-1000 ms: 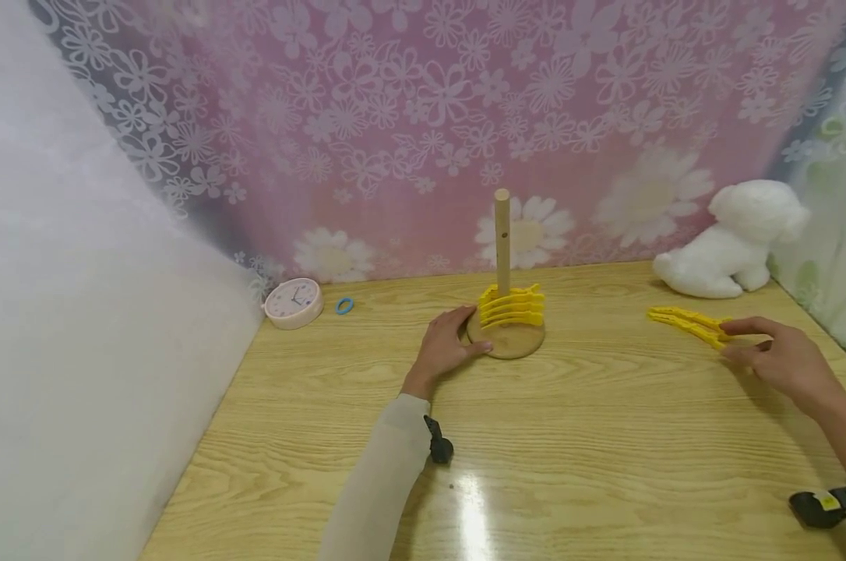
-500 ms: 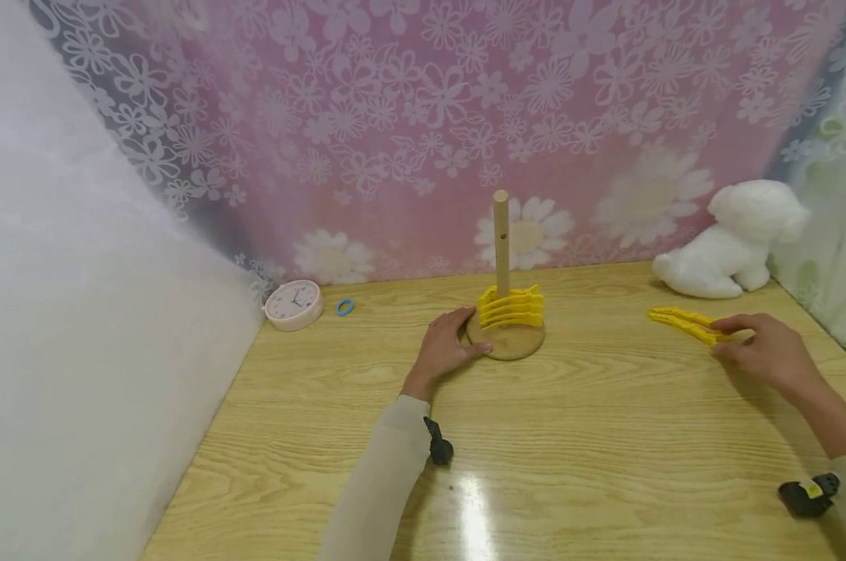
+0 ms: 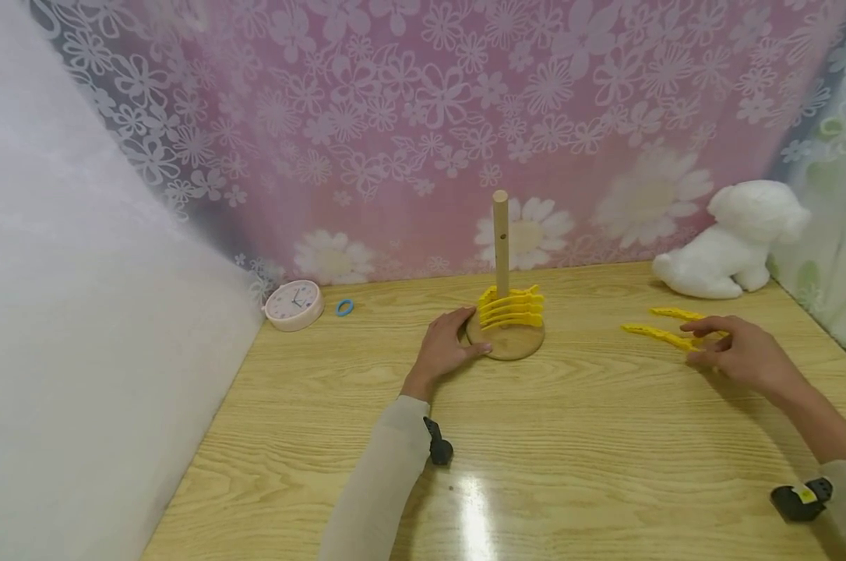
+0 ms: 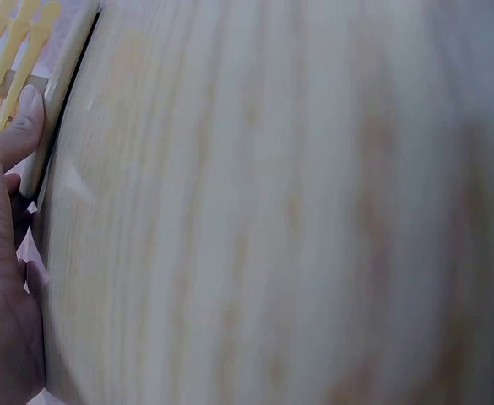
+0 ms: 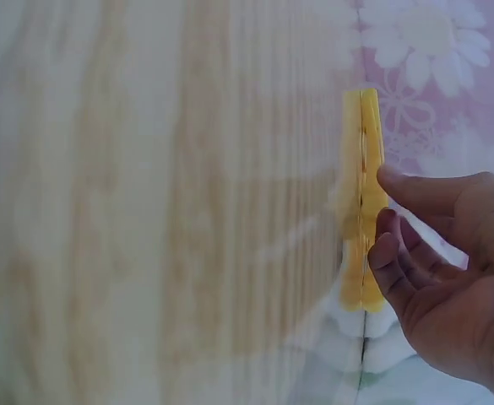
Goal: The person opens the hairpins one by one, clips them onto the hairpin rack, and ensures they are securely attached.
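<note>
- A pink floral cloth [image 3: 395,156] hung behind everything, filling the upper part of my head view.
- The wood-grained tabletop [image 3: 276,413] carried all the objects.
- A white toy dog [image 3: 727,248] sat at the back right.
- The wooden stand [image 3: 502,257] was upright, a plain rod rising from a round base [image 3: 514,344].
- The left grip [image 3: 445,343] held the base by its left edge, thumb over the top and fingers along the side; I took that as steadying it.
- The right grip [image 3: 745,351] was nearly closed, thumb and fingertips curled on the near piece; from my end I could not tell how firm the pinch was.
- A clock [image 3: 294,305] lay face up at the back left.
- The stack [image 3: 514,318] of yellow pieces sat low on the stand; I could not make out whether it ringed the rod.
- The near piece [image 3: 657,336] pointed from the right grip toward the stand. I judged the step in hand to be picking it out, and the next move to call for a sure pinch and a clean lift, with the base braced.
- The far piece [image 3: 675,313] lay just behind, partly hidden by fingers.
- A blue ring [image 3: 338,310] lay just right of the clock.
</note>
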Motion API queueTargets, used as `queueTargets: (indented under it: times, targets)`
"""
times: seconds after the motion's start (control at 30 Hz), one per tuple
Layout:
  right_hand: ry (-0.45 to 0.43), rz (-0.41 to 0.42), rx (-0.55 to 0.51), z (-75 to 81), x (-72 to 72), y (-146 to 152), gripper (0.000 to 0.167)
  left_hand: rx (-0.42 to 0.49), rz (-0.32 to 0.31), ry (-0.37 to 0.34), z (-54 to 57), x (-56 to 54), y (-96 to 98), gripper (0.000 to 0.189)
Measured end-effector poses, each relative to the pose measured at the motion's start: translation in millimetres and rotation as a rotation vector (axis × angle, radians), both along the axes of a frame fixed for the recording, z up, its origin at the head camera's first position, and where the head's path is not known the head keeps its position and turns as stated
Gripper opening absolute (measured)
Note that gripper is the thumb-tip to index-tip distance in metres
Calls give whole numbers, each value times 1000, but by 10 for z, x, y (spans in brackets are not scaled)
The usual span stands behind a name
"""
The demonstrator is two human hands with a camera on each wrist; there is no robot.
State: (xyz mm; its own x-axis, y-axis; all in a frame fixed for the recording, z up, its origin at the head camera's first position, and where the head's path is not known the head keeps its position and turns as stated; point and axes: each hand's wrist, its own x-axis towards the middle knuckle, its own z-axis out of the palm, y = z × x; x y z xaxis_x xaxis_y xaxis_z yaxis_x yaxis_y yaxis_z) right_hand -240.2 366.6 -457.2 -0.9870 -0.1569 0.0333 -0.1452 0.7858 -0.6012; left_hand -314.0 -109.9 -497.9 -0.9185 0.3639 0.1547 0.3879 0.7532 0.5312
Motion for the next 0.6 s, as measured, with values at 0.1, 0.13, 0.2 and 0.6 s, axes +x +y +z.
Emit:
queueTargets:
  times: [0.1, 0.13, 0.2, 0.6]
  targets:
    - [24, 10, 16, -24, -28, 5, 62, 1, -3, 1, -18, 3, -6, 86]
    - [35, 15, 23, -31, -36, 11, 63, 3, -3, 2, -21, 3, -6, 85]
    - [45, 18, 36, -37, -44, 27, 63, 2, -3, 2, -26, 0, -6, 86]
    - [-49, -7, 31, -15, -14, 32, 45, -8, -5, -3, -31, -21, -5, 85]
